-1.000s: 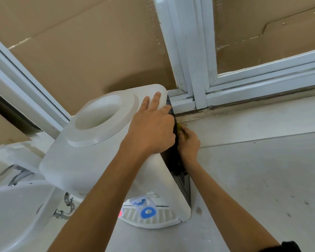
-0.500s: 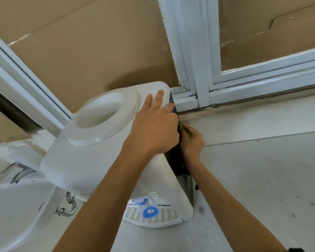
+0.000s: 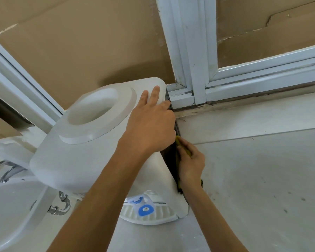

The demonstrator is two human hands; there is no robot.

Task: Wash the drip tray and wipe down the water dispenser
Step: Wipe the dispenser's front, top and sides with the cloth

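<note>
Water dispenser (image 3: 91,151): white body, round bottle well on top, black back panel (image 3: 171,160), white slatted drip tray (image 3: 153,216) at its foot under blue taps; it stands on the pale floor (image 3: 253,179) in the corner by the white window frame (image 3: 189,51), beside a sink (image 3: 11,206). Your left hand (image 3: 151,124) lies flat, fingers spread, on the top's rear corner, while your right hand (image 3: 191,164) has its fingers closed round a yellow-green scouring sponge (image 3: 185,147) pressed to the black panel. Against the earlier frame, your right hand sits lower down the panel.
</note>
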